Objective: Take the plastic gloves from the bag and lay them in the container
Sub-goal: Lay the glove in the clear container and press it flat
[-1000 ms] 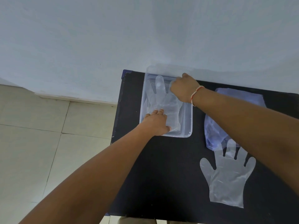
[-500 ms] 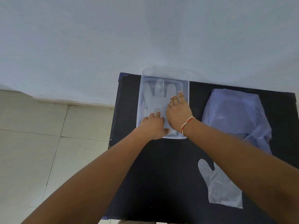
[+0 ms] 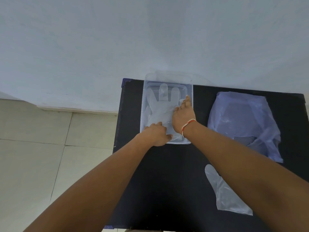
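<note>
Both your hands lie flat, fingers spread, gripping nothing: left hand (image 3: 156, 134) and right hand (image 3: 183, 116) press a glove (image 3: 160, 104) inside the container (image 3: 143, 114) at the desk's (image 3: 167, 181) far-left corner.

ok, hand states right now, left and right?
Left hand: open, flat on the clear plastic glove in the transparent rectangular container.
Right hand: open, pressing the same glove.

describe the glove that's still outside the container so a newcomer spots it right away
Start at the black table and go to its near right corner. The loose glove lies flat there, partly under the right forearm, below the crumpled bluish bag. Unlike the glove in the container, it sits bare on the black surface, untouched by either hand.
</note>
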